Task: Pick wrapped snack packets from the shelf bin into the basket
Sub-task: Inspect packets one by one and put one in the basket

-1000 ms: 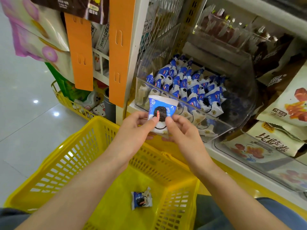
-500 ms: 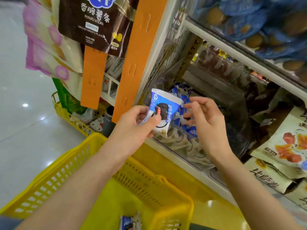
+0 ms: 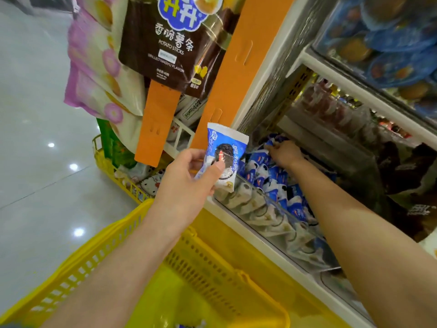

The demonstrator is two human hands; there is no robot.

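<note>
A yellow basket (image 3: 212, 275) fills the lower view, close against a shop shelf. Above its far rim sits a clear shelf bin (image 3: 279, 207) heaped with blue-and-white snack packets (image 3: 272, 183). The left hand (image 3: 189, 181) holds one raised packet (image 3: 224, 155) upright before the bin, thumb and fingers pinching its lower half. The right hand (image 3: 283, 153) reaches deep into the bin, fingers curled on a second packet (image 3: 270, 142). Likely risks: tugging it could drag neighbours over the bin's low front, or the raised packet could drop outside the basket.

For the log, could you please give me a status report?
Left hand pinches one packet. Right hand grips another packet in the bin. Basket unobstructed.
</note>
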